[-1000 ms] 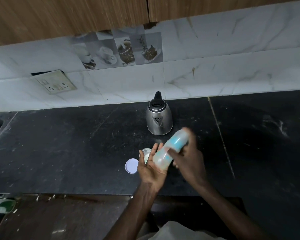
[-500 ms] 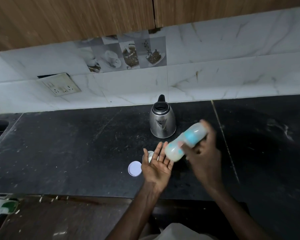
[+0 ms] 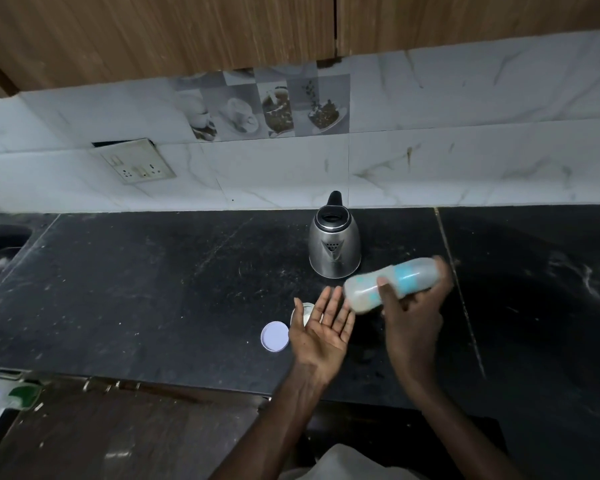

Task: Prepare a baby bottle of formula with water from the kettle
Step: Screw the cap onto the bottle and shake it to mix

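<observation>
right hand (image 3: 413,306) gripping blurred baby bottle (image 3: 392,282), container (image 3: 300,311) half hidden

The right hand (image 3: 411,303) is closed around a baby bottle (image 3: 392,284), holding it tilted nearly on its side, thumb across the front. The left hand (image 3: 323,327) lies flat and palm up just beside it, fingers spread toward the bottle's lower end, both forearms bare.
</observation>
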